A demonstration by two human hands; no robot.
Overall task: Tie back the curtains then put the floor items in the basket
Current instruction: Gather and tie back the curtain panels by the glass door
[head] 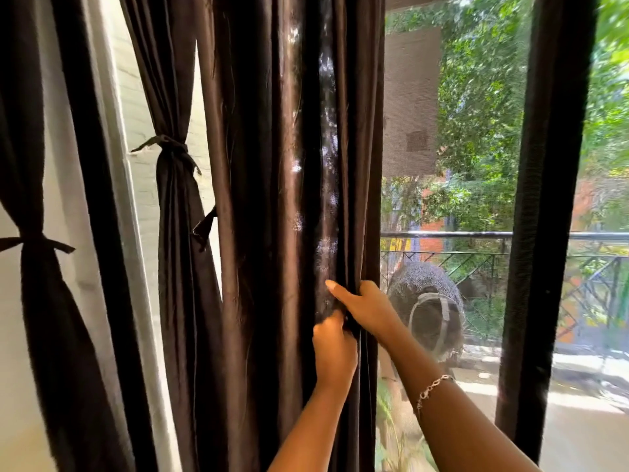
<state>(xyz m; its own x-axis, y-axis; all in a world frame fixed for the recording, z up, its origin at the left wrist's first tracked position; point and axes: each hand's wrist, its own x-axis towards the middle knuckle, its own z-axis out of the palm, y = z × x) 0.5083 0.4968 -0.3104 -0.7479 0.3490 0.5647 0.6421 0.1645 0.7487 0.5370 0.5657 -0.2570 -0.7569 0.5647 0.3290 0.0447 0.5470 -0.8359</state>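
A dark brown curtain [272, 199] hangs loose in the middle of the view, gathered in long folds. My left hand [333, 349] grips its right edge from the front, low down. My right hand [364, 304] is closed around the same edge just above, fingers wrapped behind the fabric. To the left, a second brown curtain panel [177, 206] is bunched and bound with a knotted fabric tie [170, 146]. A third panel [37, 267] at the far left is also bound with a tie [37, 243]. No basket or floor items are in view.
A mesh screen [442, 131] covers the window opening on the right, next to a dark vertical frame [551, 199]. Beyond it are a balcony railing [544, 236], a hanging woven object [429, 301] and trees. A white wall [143, 165] lies behind the bound panels.
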